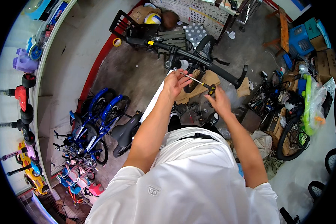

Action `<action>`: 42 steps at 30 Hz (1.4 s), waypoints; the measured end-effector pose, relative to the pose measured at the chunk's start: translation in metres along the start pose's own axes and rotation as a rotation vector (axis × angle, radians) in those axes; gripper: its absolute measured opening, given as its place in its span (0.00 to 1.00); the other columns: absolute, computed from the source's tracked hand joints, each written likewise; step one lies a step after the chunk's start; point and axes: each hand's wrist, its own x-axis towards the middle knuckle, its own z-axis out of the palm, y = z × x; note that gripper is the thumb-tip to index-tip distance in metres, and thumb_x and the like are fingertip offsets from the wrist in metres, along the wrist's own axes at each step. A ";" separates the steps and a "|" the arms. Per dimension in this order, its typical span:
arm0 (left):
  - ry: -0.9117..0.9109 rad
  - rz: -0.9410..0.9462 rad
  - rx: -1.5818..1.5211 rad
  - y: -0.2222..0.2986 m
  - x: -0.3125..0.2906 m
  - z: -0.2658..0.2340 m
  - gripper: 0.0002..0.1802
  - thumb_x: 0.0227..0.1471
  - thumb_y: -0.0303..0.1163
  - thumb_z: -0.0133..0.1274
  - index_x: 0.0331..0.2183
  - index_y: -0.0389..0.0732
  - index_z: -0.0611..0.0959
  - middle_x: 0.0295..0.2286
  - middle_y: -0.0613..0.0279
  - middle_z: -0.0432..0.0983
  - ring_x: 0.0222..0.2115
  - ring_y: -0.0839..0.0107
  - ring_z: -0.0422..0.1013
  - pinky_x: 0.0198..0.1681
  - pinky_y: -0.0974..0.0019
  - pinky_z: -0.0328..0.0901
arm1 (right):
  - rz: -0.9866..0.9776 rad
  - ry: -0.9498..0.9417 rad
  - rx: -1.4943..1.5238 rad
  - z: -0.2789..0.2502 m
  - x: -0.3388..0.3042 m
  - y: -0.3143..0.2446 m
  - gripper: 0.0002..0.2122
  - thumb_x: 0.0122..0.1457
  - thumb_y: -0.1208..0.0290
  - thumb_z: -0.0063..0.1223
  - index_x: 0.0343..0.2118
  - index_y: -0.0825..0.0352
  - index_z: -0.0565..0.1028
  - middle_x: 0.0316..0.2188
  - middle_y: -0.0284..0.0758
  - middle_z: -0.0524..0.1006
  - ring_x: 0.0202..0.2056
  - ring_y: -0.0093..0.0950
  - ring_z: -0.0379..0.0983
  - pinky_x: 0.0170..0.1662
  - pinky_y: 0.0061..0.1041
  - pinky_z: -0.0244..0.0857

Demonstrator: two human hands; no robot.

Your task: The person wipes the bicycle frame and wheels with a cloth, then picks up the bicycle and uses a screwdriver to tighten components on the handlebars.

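Observation:
A screwdriver with a black and yellow handle is in my right hand, its steel shaft slanting up to the left. The tip of that shaft meets the curled fingers of my left hand; anything small pinched there is too small to make out. Just beyond my hands is the black handlebar of a bicycle, with grips and brake levers. Its white frame runs down past my left forearm to a black saddle. The front wheel shows beyond the bar.
Blue bicycles stand at the left, beside a shelf of toys. Cardboard and loose tools lie on the floor below my hands. At the right are piled parts, a loose tyre and a blue plastic stool.

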 end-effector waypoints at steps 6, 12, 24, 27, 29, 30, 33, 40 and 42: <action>-0.042 0.010 -0.004 -0.004 0.001 -0.005 0.10 0.72 0.31 0.39 0.47 0.40 0.74 0.42 0.53 0.78 0.49 0.45 0.78 0.51 0.41 0.77 | 0.906 -0.395 1.160 -0.049 -0.014 -0.035 0.30 0.68 0.39 0.51 0.66 0.50 0.67 0.24 0.28 0.73 0.21 0.20 0.64 0.27 0.22 0.59; -0.033 0.014 -0.006 -0.007 0.001 -0.002 0.09 0.73 0.31 0.39 0.45 0.40 0.74 0.41 0.54 0.78 0.49 0.44 0.78 0.49 0.43 0.78 | 1.056 -0.412 1.498 -0.042 0.010 -0.038 0.23 0.70 0.39 0.45 0.60 0.47 0.70 0.30 0.30 0.75 0.25 0.20 0.69 0.28 0.22 0.64; -0.016 0.026 0.015 -0.011 0.007 -0.006 0.11 0.73 0.32 0.37 0.47 0.39 0.74 0.41 0.52 0.78 0.50 0.42 0.78 0.51 0.39 0.77 | 1.288 -0.015 1.553 0.006 0.016 -0.027 0.07 0.68 0.60 0.57 0.43 0.54 0.77 0.26 0.29 0.71 0.26 0.21 0.68 0.31 0.26 0.66; -0.007 0.013 -0.016 -0.011 0.005 -0.006 0.13 0.73 0.32 0.36 0.49 0.37 0.73 0.42 0.50 0.78 0.51 0.41 0.77 0.51 0.39 0.77 | 1.203 0.067 1.510 0.011 0.015 -0.037 0.07 0.66 0.67 0.57 0.46 0.56 0.75 0.27 0.29 0.71 0.26 0.21 0.68 0.32 0.26 0.66; -0.025 0.012 -0.024 -0.010 0.004 -0.004 0.14 0.73 0.33 0.36 0.49 0.37 0.73 0.43 0.49 0.78 0.51 0.41 0.77 0.51 0.39 0.77 | 1.071 0.150 1.443 0.013 0.009 -0.044 0.09 0.67 0.70 0.56 0.48 0.57 0.73 0.27 0.29 0.71 0.27 0.21 0.68 0.33 0.26 0.66; -0.034 0.011 -0.027 -0.010 0.003 -0.002 0.14 0.73 0.33 0.35 0.50 0.36 0.72 0.44 0.48 0.78 0.51 0.41 0.77 0.52 0.39 0.77 | 0.945 0.161 1.362 0.016 0.006 -0.043 0.09 0.67 0.71 0.56 0.48 0.58 0.73 0.28 0.29 0.71 0.27 0.21 0.69 0.34 0.26 0.66; -0.011 -0.002 -0.081 -0.006 0.001 0.006 0.14 0.73 0.32 0.35 0.49 0.34 0.72 0.44 0.49 0.77 0.48 0.45 0.78 0.50 0.41 0.77 | 0.569 0.188 1.013 0.025 0.000 -0.036 0.09 0.67 0.73 0.54 0.48 0.59 0.71 0.29 0.29 0.71 0.29 0.21 0.70 0.36 0.25 0.66; 0.031 0.075 0.305 -0.007 -0.009 -0.005 0.16 0.73 0.38 0.41 0.48 0.36 0.75 0.43 0.51 0.81 0.43 0.53 0.81 0.46 0.52 0.78 | 0.336 0.084 0.807 0.017 -0.003 -0.018 0.05 0.68 0.75 0.55 0.43 0.62 0.72 0.35 0.28 0.74 0.34 0.20 0.73 0.38 0.23 0.67; 0.082 0.146 0.618 -0.012 -0.032 -0.001 0.16 0.72 0.40 0.45 0.47 0.37 0.76 0.41 0.54 0.82 0.39 0.57 0.82 0.43 0.56 0.78 | 0.452 0.034 1.006 0.002 -0.006 -0.029 0.05 0.67 0.76 0.55 0.42 0.62 0.72 0.35 0.28 0.75 0.34 0.19 0.73 0.38 0.22 0.67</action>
